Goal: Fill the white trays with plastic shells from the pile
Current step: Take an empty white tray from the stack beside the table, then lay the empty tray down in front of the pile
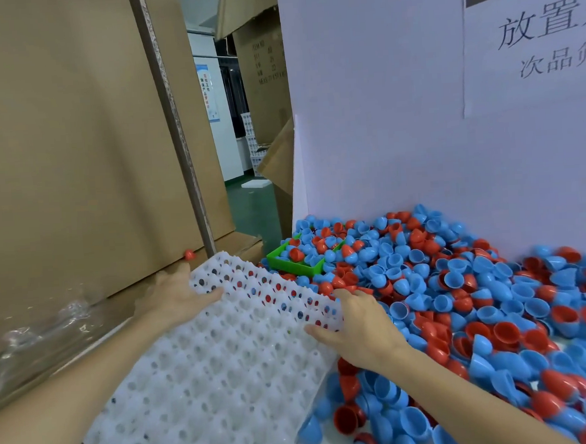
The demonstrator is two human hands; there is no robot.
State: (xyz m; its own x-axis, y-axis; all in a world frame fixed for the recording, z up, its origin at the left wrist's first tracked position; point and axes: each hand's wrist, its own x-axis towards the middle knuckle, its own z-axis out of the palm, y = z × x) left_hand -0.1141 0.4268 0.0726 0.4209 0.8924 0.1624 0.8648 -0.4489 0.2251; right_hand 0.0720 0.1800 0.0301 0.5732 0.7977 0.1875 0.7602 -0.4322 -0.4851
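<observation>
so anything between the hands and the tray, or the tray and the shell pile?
Nothing visible. The left hand and right hand each grip an edge of the white tray, and its right edge already lies against the pile of shells.

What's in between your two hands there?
The white tray: the left hand holds its left edge, the right hand its right edge, in the head view.

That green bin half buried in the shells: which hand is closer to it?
Right, narrowly. The right hand grips the white tray's right edge just below the green bin. The left hand holds the tray's far left corner, further off to the bin's left.
</observation>
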